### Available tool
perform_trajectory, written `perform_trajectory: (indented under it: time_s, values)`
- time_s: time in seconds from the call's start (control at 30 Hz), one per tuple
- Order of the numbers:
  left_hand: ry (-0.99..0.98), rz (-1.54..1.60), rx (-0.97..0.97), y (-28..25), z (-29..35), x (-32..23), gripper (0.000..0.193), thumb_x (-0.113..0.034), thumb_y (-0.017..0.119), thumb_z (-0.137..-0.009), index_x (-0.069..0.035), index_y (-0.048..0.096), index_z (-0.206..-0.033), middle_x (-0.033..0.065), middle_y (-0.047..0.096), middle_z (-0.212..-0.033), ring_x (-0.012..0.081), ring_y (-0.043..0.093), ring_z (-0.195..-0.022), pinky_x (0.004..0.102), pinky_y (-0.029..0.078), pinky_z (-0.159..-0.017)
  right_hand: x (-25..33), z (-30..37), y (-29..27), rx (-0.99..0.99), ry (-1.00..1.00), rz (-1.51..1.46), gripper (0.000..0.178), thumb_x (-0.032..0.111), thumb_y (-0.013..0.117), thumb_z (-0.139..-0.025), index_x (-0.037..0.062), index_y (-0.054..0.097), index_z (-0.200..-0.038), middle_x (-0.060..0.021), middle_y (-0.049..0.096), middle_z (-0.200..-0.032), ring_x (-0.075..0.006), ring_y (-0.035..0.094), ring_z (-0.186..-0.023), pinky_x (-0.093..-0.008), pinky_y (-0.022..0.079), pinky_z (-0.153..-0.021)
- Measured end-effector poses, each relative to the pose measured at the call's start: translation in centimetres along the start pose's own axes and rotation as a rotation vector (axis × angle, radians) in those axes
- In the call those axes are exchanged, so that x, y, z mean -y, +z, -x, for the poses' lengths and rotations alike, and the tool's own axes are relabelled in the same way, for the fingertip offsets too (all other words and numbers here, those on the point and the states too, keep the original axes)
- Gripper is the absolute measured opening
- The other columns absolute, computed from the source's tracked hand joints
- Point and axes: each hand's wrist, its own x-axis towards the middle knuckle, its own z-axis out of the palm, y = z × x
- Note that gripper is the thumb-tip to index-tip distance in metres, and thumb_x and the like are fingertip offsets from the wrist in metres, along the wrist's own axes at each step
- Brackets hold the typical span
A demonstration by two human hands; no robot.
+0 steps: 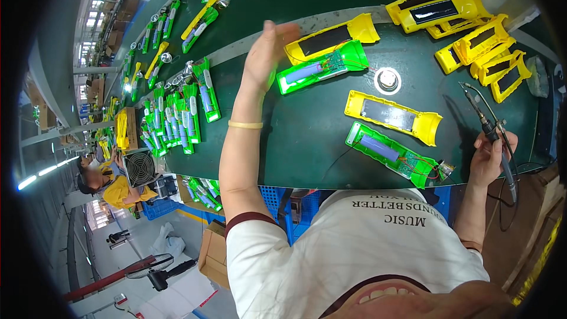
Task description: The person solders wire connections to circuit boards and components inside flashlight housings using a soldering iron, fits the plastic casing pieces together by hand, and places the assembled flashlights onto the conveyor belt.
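Observation:
My left hand [267,58] is raised with thumb and fingers stretched apart, at the left end of a yellow flashlight-shaped half shell [332,38] with a dark panel. Whether a fingertip touches that shell I cannot tell. Below it lies a green half shell [295,82] holding a blue cylindrical battery and a circuit board, wired to a round silver lamp head [387,81]. My right hand [490,156] grips a soldering iron [488,127] with a thin curved tube alongside. Left of that hand lie another yellow shell [407,123] and a wired green shell [360,137].
Several yellow shells [434,9] are heaped at the far right of the green table [248,159]. Many green units [172,119] cluster on the left. A cable hangs from the iron at the right. Beyond the table's left end, a person in yellow [121,192] is near a fan [140,168].

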Motion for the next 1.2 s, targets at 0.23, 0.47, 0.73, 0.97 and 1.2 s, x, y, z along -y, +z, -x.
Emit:
perform_trajectory:
  time_s: [0.23, 0.47, 0.73, 0.97, 1.2]
  values:
    - [0.405, -0.931, -0.273, 1.1, 5.0, 0.0, 0.019, -0.015, 0.064, -0.073, -0.002, 0.056, -0.085, 0.0096, 0.059, -0.082, 0.0234, 0.056, -0.080, 0.0326, 0.044, -0.070, -0.1, -0.1, 0.1, -0.006, -0.006, 0.015, 0.025, 0.022, 0.056, -0.084, 0.0031, 0.044, -0.095, -0.0086, 0.050, -0.076, -0.0140, 0.050, -0.056, -0.0204, 0.038, -0.049]
    - [0.553, -1.171, 0.018, 3.1, 4.0, 1.1, 0.053, -0.026, 0.075, -0.063, -0.005, 0.056, -0.107, 0.0098, 0.054, -0.102, 0.0265, 0.048, -0.095, 0.0361, 0.036, -0.084, -0.2, 0.0, 1.1, -0.042, -0.005, 0.012, 0.024, 0.022, 0.055, -0.084, 0.0017, 0.047, -0.093, -0.0094, 0.049, -0.070, -0.0139, 0.046, -0.054, -0.0209, 0.036, -0.051]
    - [0.506, -0.851, 0.102, 2.1, 7.5, -0.3, 0.056, -0.021, 0.073, -0.065, -0.005, 0.053, -0.115, 0.0111, 0.055, -0.111, 0.0282, 0.047, -0.108, 0.0373, 0.035, -0.092, 1.9, -1.0, 2.5, -0.053, 0.003, 0.009, 0.026, 0.024, 0.053, -0.085, 0.0014, 0.044, -0.094, -0.0099, 0.051, -0.068, -0.0143, 0.046, -0.053, -0.0227, 0.038, -0.051]
    - [0.034, -0.083, -0.186, 3.5, 8.0, -0.8, 0.021, -0.008, 0.060, -0.083, 0.000, 0.058, -0.102, 0.0068, 0.064, -0.083, 0.0070, 0.056, -0.066, 0.0172, 0.044, -0.059, 2.4, -3.9, 11.4, 0.338, 0.017, 0.026, 0.017, 0.018, 0.053, -0.086, 0.0074, 0.042, -0.094, -0.0062, 0.052, -0.064, -0.0110, 0.048, -0.049, -0.0198, 0.035, -0.044]
    - [0.030, 0.046, -0.062, 3.9, 6.7, -1.4, 0.014, -0.005, 0.058, -0.083, 0.001, 0.054, -0.096, 0.0051, 0.063, -0.082, 0.0052, 0.054, -0.065, 0.0166, 0.043, -0.056, 0.0, -5.5, 16.8, 0.602, 0.300, 0.041, 0.020, 0.016, 0.058, -0.084, 0.0059, 0.042, -0.090, -0.0025, 0.054, -0.069, -0.0064, 0.053, -0.058, -0.0175, 0.037, -0.049]
